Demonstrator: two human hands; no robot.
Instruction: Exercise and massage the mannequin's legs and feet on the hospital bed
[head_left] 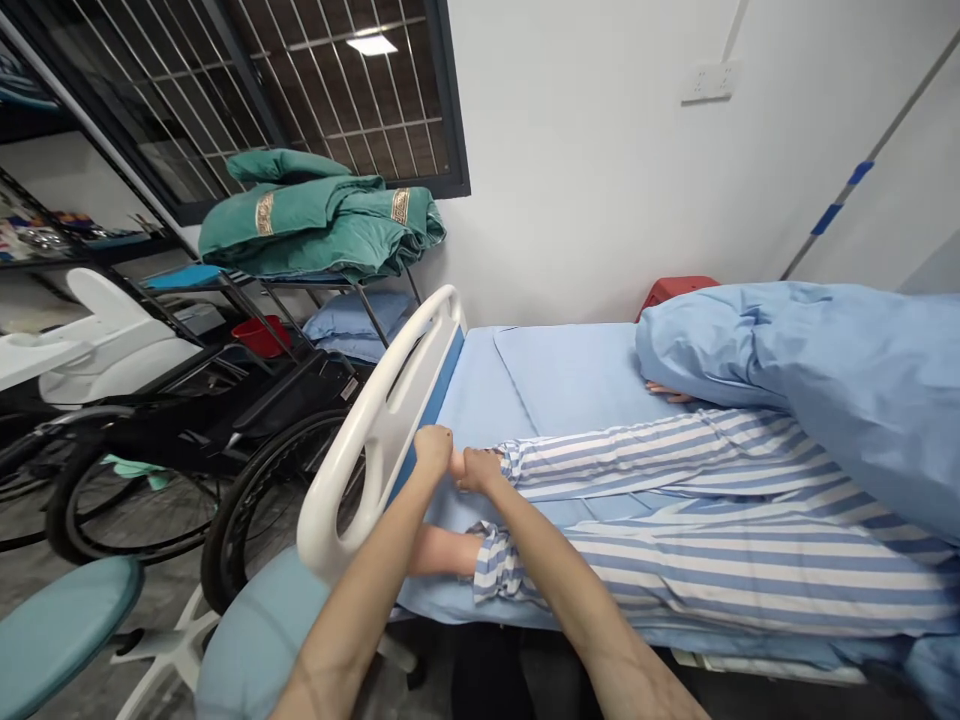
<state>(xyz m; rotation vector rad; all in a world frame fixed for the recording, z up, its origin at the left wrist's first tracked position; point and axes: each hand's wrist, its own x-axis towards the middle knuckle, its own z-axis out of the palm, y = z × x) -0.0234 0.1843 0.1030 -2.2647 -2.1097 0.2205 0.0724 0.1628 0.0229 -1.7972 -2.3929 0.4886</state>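
A figure in blue-and-white striped trousers (675,560) lies on the bed; I cannot tell whether it is a person or a manikin. My left hand (433,448) is closed around the toe end of its far foot (456,463), beside the footboard. Closer to the trouser cuff, my right hand (481,470) wraps round the same foot near the ankle. Between my forearms rests the near foot (446,552), bare and untouched. Most of the far foot is hidden by my fingers.
A white footboard (337,500) rises at the bed's left end. Bunched blue quilt (810,350) covers the figure's upper part. Beyond the footboard stand a wheelchair (255,420), teal stools (75,610) and a rack with folded green bedding (322,225).
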